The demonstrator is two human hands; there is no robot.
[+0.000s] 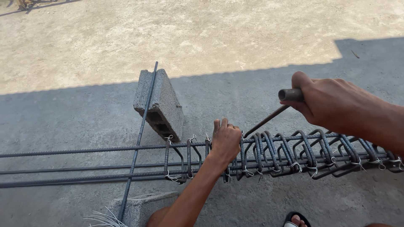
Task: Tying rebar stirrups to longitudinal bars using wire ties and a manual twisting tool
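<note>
Ribbed rebar cage (126,162) — rusty hooked tool (273,113)

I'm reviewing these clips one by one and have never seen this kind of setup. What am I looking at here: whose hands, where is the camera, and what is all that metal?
This is a single view from a camera worn on a person's head, looking down at their own two bare hands; no machine is involved. The long metal frame is a rebar cage: several ribbed steel bars running left to right, ringed by bent steel stirrups fastened with thin tie wire. It rests above a concrete floor, apparently propped on a loose crossing bar laid over two concrete blocks. The left hand grips the cage near the bunched stirrups. The right hand holds the pipe-like handle of a thin metal hook tool, whose tip points toward the stirrups beside the left hand. A bundle of loose wire lies at the bottom edge, and a sandalled foot shows nearby.
</note>
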